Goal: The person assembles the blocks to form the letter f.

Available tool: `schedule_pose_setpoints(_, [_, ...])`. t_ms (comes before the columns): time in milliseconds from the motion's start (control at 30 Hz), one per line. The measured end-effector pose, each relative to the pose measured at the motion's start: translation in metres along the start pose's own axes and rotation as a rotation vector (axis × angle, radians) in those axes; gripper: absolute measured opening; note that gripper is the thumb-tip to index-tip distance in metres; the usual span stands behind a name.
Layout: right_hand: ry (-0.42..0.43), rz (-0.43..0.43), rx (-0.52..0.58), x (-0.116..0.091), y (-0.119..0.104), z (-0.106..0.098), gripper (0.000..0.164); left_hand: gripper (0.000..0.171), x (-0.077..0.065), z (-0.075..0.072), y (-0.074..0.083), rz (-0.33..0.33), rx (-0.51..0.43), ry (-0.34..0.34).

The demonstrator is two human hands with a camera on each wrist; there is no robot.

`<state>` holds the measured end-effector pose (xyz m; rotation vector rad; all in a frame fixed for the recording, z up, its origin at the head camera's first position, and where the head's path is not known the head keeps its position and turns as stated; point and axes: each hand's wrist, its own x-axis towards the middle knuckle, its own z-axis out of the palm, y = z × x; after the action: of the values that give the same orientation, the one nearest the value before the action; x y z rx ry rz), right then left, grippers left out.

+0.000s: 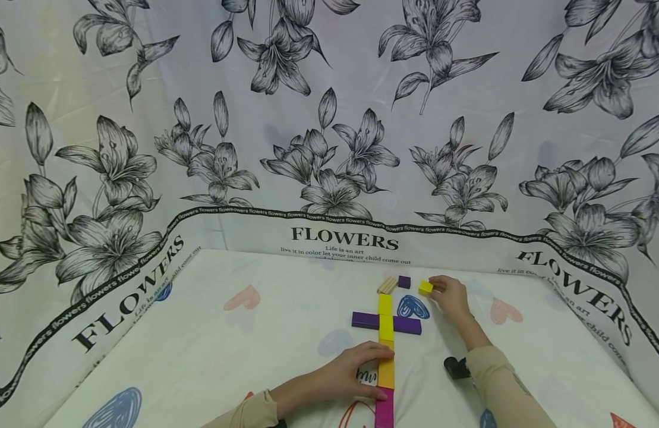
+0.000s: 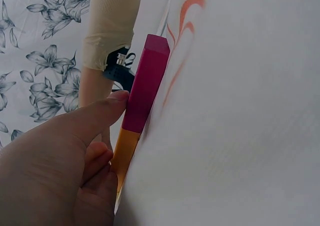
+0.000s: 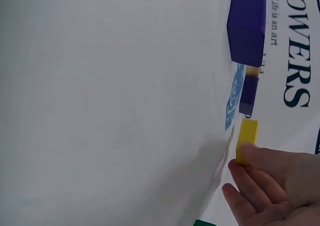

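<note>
My right hand (image 1: 451, 299) pinches a small yellow block (image 3: 247, 136) between thumb and fingertips, at the far side of the cloth. My left hand (image 1: 346, 375) lies against a row of blocks, with its thumb at the magenta block (image 2: 146, 84) and a fingertip on the orange block (image 1: 386, 371). Beyond the orange one, two yellow blocks continue the line. Purple blocks stick out on either side, the left one (image 1: 365, 320) and the right one (image 1: 407, 324), so the layout looks like a cross. Past its far end are several pale wooden pieces (image 1: 387, 285).
A small purple block (image 1: 404, 282) sits between the wooden pieces and my right hand. Heart-printed white cloth (image 1: 286, 333) covers the surface, and a flower-printed curtain (image 1: 329, 148) rises behind. A green corner (image 3: 204, 223) shows at the right wrist view's bottom edge.
</note>
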<state>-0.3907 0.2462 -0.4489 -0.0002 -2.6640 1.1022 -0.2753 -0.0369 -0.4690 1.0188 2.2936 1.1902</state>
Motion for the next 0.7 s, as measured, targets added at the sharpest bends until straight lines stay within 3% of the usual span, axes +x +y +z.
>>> schedule_pose_setpoints(467, [-0.028, 0.013, 0.013, 0.008, -0.005, 0.009, 0.035, 0.062, 0.001, -0.001, 0.0, 0.018, 0.021, 0.003])
schedule_pose_setpoints(700, [-0.03, 0.031, 0.005, 0.01, -0.008, 0.012, 0.035, 0.062, 0.0, -0.001, 0.0, -0.003, 0.006, 0.0])
